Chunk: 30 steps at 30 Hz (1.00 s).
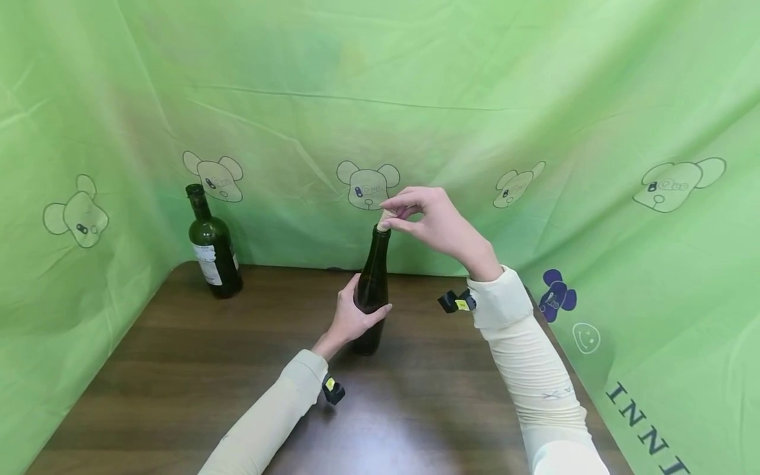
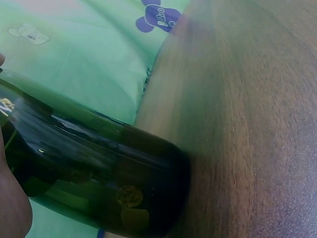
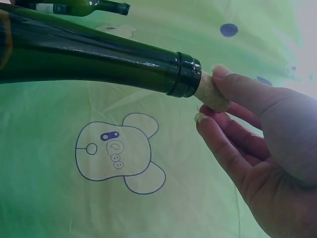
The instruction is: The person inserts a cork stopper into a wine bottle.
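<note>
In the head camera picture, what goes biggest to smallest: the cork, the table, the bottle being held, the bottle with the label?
1. Table
2. Held bottle and labelled bottle: too alike to rank, one taller, one wider
3. Cork

Labelled bottle [image 1: 213, 245], wooden table [image 1: 196, 363], bear-printed green cloth [image 1: 368, 125]

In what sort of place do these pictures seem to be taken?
Probably an improvised indoor recording booth: a green cloth printed with bear-like faces hangs behind a wooden table and along both its sides, and the person wears small black cameras at the wrists.
</note>
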{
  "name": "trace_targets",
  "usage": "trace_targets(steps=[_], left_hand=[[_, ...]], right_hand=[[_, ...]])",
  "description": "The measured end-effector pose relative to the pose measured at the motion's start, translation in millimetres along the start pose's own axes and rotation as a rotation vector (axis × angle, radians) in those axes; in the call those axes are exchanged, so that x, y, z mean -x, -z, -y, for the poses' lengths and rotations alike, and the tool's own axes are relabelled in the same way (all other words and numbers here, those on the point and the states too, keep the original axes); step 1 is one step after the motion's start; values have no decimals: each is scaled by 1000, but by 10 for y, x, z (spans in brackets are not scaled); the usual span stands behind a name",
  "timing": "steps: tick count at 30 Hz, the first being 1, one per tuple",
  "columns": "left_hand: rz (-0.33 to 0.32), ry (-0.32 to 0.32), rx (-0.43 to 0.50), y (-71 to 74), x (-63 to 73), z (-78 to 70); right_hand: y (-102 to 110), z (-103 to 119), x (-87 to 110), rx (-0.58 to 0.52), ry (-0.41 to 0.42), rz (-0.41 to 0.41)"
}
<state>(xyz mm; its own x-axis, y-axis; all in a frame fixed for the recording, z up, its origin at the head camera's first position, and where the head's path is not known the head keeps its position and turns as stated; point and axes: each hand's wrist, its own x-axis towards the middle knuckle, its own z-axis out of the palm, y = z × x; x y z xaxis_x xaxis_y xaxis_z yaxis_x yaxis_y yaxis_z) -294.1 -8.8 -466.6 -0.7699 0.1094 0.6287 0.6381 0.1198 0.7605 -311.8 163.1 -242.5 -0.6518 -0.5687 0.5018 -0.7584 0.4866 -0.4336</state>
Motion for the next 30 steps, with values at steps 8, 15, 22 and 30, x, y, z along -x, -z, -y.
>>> trace_targets(steps=[8, 15, 22, 30], left_hand=[[7, 39, -6, 16, 2, -39], [19, 66, 8, 12, 9, -34], [24, 73, 18, 10, 7, -25], [46, 90, 15, 19, 14, -19]], right_hand=[[-24, 26, -17, 16, 9, 28], [-33, 41, 0, 24, -15, 40], [-31, 40, -14, 11, -18, 46], [-34, 49, -49, 24, -37, 77]])
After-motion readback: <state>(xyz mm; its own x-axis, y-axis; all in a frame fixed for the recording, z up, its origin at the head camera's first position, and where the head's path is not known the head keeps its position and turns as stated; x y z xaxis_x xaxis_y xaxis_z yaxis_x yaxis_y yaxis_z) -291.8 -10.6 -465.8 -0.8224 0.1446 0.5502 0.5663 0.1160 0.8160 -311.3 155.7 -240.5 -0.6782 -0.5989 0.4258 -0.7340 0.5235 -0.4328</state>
